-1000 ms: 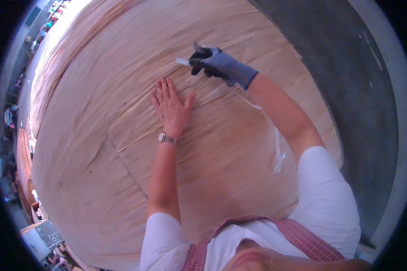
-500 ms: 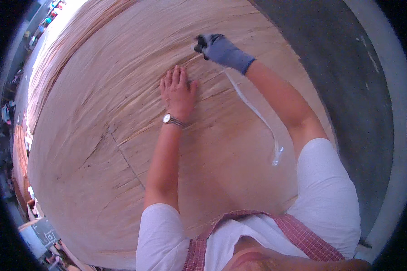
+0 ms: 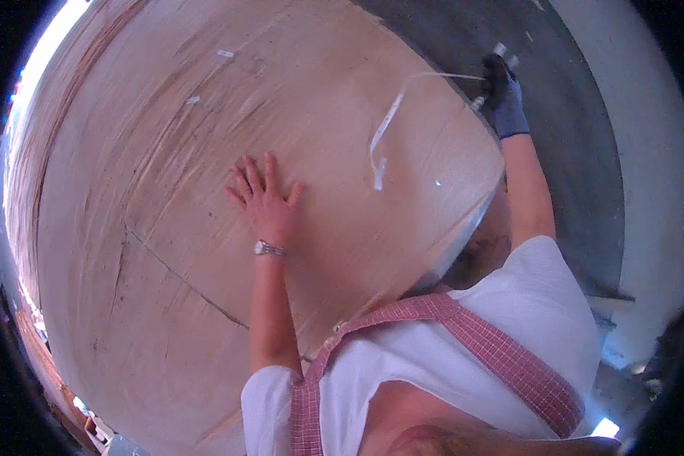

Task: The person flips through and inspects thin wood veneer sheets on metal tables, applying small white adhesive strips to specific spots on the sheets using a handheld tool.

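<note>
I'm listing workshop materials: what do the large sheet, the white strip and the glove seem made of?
Large sheet: likely wood veneer, matte and bare, judging by its streaky grain. White strip: paper or plastic tape, unclear which; thin, bending, slightly glossy-looking. Glove: probably fabric, matte grey-blue, with dark fingers suggesting a coating or dirt.

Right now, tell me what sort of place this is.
Probably a woodworking shop, perhaps for veneer: a broad wood-grained sheet lies under the left hand, and the right hand, in a work glove, holds a long white strip.
</note>
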Demonstrator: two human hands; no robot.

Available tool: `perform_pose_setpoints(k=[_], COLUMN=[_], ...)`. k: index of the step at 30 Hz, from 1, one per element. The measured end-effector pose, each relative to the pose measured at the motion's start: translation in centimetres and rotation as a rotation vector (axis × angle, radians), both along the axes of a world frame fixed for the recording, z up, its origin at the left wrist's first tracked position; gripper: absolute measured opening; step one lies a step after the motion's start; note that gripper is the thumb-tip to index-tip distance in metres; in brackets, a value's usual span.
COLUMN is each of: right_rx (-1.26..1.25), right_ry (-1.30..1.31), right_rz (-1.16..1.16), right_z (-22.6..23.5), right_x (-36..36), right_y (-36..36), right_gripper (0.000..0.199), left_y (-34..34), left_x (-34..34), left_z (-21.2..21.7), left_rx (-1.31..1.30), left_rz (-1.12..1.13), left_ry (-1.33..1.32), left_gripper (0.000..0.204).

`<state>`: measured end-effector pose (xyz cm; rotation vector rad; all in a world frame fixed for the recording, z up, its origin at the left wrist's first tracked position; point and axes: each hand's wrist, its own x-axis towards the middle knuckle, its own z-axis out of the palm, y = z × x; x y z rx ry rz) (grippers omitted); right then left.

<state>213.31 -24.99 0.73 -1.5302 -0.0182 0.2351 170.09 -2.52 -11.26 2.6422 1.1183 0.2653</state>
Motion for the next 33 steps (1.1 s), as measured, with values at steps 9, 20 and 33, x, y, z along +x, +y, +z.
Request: perform_pose_setpoints(k=[9,20,33], right_rx=[-0.012,0.049,-0.833], right_ry=[0.072,-0.014,-0.75], right_rz=[-0.579,-0.548,-0.458], right_z=[-4.2,-4.1,7.2], right_x=[1.7,2.9,9.6], right_y=[-26.9,-38.7,-48.2], right_gripper=[0.015,0.02,0.024], left_y=[-0.2,1.4,-8.3], left_x=[0.0,1.2,-3.5], left_z=[-0.7,-3.4,-4.0], left_rx=[0.081,0.116,0.176], left_rz=[-0.011,-0.026,0.237], left_ry=[0.116,0.131,0.005], left_gripper=[0.078,0.082,0.084])
